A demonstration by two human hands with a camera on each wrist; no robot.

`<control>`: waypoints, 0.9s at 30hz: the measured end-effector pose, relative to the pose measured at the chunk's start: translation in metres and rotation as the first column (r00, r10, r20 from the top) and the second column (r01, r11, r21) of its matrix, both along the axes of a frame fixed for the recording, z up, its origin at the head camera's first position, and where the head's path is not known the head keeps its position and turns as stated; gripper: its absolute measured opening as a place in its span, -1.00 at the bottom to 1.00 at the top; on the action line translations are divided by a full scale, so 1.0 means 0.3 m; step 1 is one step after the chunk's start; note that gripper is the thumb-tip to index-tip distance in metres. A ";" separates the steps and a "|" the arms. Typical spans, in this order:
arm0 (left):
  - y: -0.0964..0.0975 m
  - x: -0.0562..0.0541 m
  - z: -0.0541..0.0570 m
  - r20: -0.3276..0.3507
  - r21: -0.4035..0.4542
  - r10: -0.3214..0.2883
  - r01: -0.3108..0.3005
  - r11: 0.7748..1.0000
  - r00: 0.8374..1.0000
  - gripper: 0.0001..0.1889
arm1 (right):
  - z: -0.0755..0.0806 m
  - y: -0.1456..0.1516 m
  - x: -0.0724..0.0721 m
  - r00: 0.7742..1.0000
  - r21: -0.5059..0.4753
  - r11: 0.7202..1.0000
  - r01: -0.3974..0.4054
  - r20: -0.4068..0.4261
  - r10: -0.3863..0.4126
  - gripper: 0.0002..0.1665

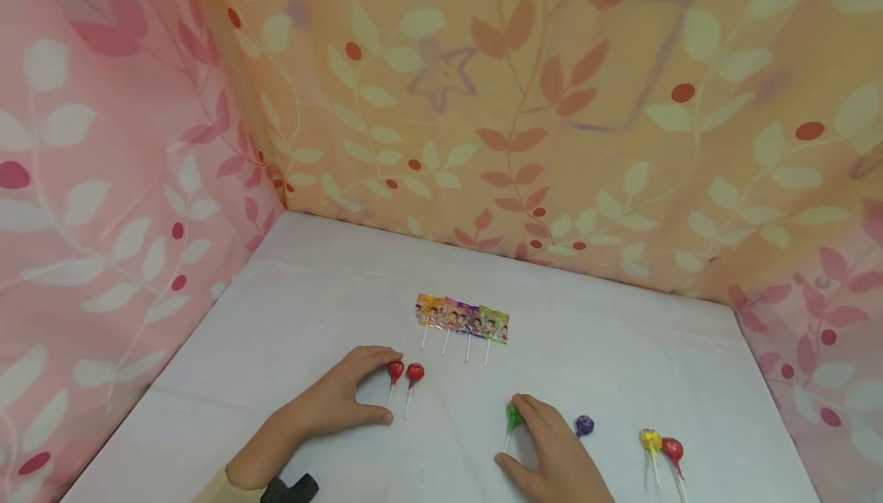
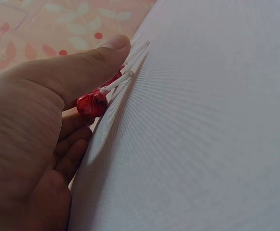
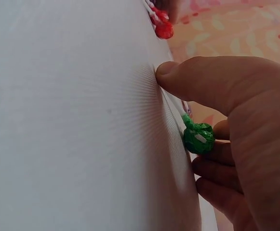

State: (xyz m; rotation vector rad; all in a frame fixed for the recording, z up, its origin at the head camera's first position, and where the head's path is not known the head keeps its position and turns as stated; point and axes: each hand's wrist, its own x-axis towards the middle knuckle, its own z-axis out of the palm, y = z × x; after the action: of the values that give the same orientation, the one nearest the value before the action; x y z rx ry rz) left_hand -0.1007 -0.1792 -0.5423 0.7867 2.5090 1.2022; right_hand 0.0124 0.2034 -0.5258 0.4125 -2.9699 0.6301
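Note:
Two red lollipops lie side by side near my left hand (image 1: pixel 348 392), their white sticks toward me. Its fingertips are at the head of the left red lollipop (image 1: pixel 395 370), and its thumb is apart, near the stick's end. The other red lollipop (image 1: pixel 415 373) lies just to the right, untouched. My right hand (image 1: pixel 555 449) has its fingertips against the head of a green lollipop (image 3: pixel 199 138) on the table, thumb spread away near the stick. Close to the right of that hand is a purple lollipop (image 1: pixel 584 425), its stick hidden.
Several flat-wrapped lollipops (image 1: pixel 462 319) form a row farther back on the white table (image 1: pixel 331 281). A yellow lollipop (image 1: pixel 651 440) and another red lollipop (image 1: pixel 672 449) lie at the right. Patterned cloth walls (image 1: pixel 414 104) stand behind and at both sides.

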 end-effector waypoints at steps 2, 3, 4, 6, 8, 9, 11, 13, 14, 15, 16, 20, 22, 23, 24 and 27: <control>-0.003 0.000 -0.004 0.000 0.001 0.005 -0.005 1.000 1.000 -0.05 | -0.004 0.002 -0.003 1.000 0.008 1.000 -0.009 -0.024 0.009 0.06; -0.003 0.000 -0.006 0.000 0.003 0.006 -0.006 1.000 1.000 -0.05 | -0.006 0.002 -0.004 0.999 0.015 1.000 -0.009 -0.035 0.009 0.06; -0.004 0.000 -0.007 0.001 0.005 0.007 -0.007 1.000 1.000 -0.05 | -0.008 0.002 -0.005 0.999 0.015 1.000 -0.007 -0.041 0.008 0.06; -0.004 0.000 -0.007 0.001 0.006 0.009 -0.009 1.000 1.000 -0.05 | -0.008 0.001 -0.006 0.999 0.012 1.000 -0.001 -0.045 0.002 0.06; -0.004 0.001 -0.006 0.003 0.007 0.010 -0.010 1.000 1.000 -0.05 | -0.008 -0.002 -0.007 0.999 0.006 1.000 0.003 -0.038 -0.003 0.06; -0.004 0.001 -0.006 0.004 0.008 0.010 -0.010 1.000 1.000 -0.05 | -0.007 -0.004 -0.008 1.000 0.002 1.000 0.004 -0.029 -0.004 0.06; -0.004 0.001 -0.003 0.007 0.009 0.011 -0.011 1.000 1.000 -0.05 | -0.003 -0.010 -0.011 1.000 -0.007 1.000 0.003 -0.004 -0.003 0.05; -0.003 0.002 -0.001 0.008 0.009 0.011 -0.011 1.000 1.000 -0.05 | 0.002 -0.019 -0.017 1.000 -0.011 1.000 0.000 0.028 0.000 0.04; -0.003 0.002 0.000 0.008 0.009 0.011 -0.011 1.000 1.000 -0.05 | 0.005 -0.024 -0.020 0.999 -0.016 1.000 -0.003 0.043 0.004 0.04; -0.003 0.002 0.001 0.009 0.008 0.012 -0.012 1.000 1.000 -0.06 | 0.008 -0.030 -0.025 0.998 -0.015 1.000 -0.006 0.061 0.007 0.04; -0.003 0.003 0.003 0.010 0.007 0.011 -0.011 1.000 1.000 -0.06 | 0.012 -0.035 -0.029 0.997 -0.016 1.000 -0.009 0.073 0.010 0.04; -0.003 0.005 0.006 0.009 0.004 0.010 -0.011 1.000 1.000 -0.06 | 0.024 -0.059 -0.051 0.996 -0.033 0.999 -0.030 0.084 0.033 0.03; -0.003 0.005 0.007 0.008 0.001 0.010 -0.010 1.000 1.000 -0.06 | 0.027 -0.071 -0.062 0.996 -0.047 0.998 -0.045 0.069 0.048 0.04; -0.003 0.005 0.007 0.008 0.001 0.010 -0.010 1.000 1.000 -0.07 | 0.028 -0.077 -0.068 0.997 -0.052 0.997 -0.051 0.058 0.054 0.04; -0.003 0.005 0.007 0.008 0.001 0.009 -0.009 1.000 1.000 -0.07 | 0.028 -0.082 -0.074 0.997 -0.056 0.997 -0.057 0.046 0.060 0.04; -0.001 0.005 0.009 0.007 -0.003 0.007 -0.007 1.000 1.000 -0.07 | 0.025 -0.098 -0.088 0.997 -0.059 0.995 -0.074 0.015 0.075 0.04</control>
State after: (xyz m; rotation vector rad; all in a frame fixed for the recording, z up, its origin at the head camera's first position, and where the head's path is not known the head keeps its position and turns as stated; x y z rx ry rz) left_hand -0.0991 -0.1795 -0.5396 0.7722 2.5093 1.2013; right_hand -0.0139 0.1740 -0.5182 0.5181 -2.9561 0.7298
